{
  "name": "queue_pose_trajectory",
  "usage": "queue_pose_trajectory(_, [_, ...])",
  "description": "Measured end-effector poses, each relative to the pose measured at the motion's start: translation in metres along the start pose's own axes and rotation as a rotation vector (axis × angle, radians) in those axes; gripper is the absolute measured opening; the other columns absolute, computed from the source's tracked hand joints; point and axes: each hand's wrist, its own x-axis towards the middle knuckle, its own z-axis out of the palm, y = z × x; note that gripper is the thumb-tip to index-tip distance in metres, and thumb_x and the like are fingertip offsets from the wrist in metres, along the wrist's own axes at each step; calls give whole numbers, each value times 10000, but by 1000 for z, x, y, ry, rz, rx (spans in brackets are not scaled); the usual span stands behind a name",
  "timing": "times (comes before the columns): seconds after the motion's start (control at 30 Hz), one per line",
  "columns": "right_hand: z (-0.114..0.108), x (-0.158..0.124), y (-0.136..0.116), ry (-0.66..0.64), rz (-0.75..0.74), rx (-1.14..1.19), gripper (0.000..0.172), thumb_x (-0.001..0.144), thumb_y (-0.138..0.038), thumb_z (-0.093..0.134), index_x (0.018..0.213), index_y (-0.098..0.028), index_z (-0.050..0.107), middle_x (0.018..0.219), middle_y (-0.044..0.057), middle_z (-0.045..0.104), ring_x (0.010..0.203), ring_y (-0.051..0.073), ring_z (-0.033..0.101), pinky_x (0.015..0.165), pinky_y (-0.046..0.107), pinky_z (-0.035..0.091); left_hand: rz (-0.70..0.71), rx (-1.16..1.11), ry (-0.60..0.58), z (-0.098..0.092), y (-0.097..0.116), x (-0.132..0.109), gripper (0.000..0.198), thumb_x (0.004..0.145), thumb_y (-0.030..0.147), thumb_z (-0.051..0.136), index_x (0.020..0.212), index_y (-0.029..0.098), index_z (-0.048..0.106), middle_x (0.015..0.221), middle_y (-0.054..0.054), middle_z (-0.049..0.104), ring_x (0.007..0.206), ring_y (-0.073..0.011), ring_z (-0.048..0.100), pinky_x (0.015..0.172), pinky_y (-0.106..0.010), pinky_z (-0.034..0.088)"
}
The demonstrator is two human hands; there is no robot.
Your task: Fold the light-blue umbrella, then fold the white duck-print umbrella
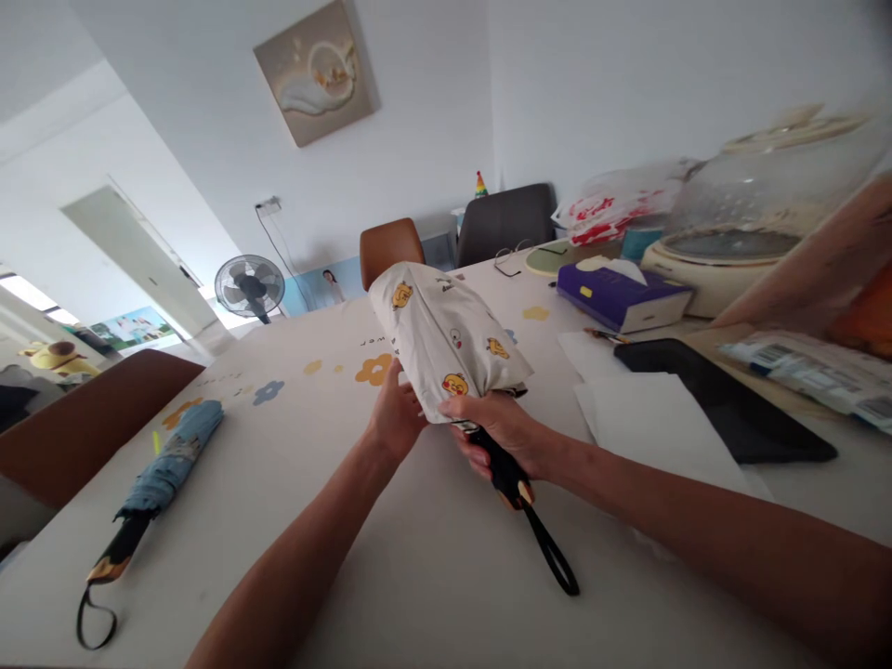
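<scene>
A white umbrella with yellow cartoon figures is loosely folded and tilted over the table, its canopy pointing away from me. My right hand is closed around it where the lower canopy meets the black handle. A black wrist strap hangs from the handle's end. Against the canopy's left edge is my left hand, its fingers loosely apart and partly hidden by the fabric. On the left side of the table lies a blue umbrella, rolled up, with a black handle and strap.
White paper sheets and a black tablet-like slab lie to the right. Behind them are a purple tissue box, eyeglasses and a large clear-lidded appliance. Chairs and a fan stand beyond the table.
</scene>
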Motion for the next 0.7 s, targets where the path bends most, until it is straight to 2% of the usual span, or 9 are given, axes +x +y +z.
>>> queue_pose_trajectory(0.1, [-6, 3, 3, -55, -20, 49, 308, 778, -369, 481, 543, -188, 400, 346, -57, 371, 276, 74, 333, 287, 199, 335, -83, -48, -87, 0, -2, 1, 488, 753, 579, 485, 945, 154, 630, 922, -95, 658, 805, -219, 613, 686, -317, 481])
queue_pose_trajectory(0.23, [-13, 10, 7, -41, -65, 114, 306, 768, -383, 514, 559, -184, 409, 399, -65, 380, 296, 64, 334, 293, 189, 343, -36, -91, 50, -2, 1, 4, 403, 740, 527, 546, 840, 145, 630, 816, -74, 650, 735, -174, 605, 680, -278, 468])
queue_pose_trajectory(0.43, [-16, 11, 7, -27, -57, 123, 336, 782, -393, 507, 538, -185, 407, 379, -61, 369, 293, 68, 325, 287, 197, 339, 49, -128, 103, -7, 3, 9, 146, 703, 269, 644, 802, 162, 633, 783, -1, 652, 660, -108, 581, 620, -219, 458])
queue_pose_trajectory(0.7, [-14, 11, 5, 44, -47, 148, 361, 783, -435, 535, 560, -185, 404, 394, -56, 391, 300, 67, 338, 297, 198, 341, 134, -8, 233, -14, 5, 11, 149, 702, 263, 631, 799, 161, 580, 810, -7, 626, 653, -92, 566, 581, -210, 451])
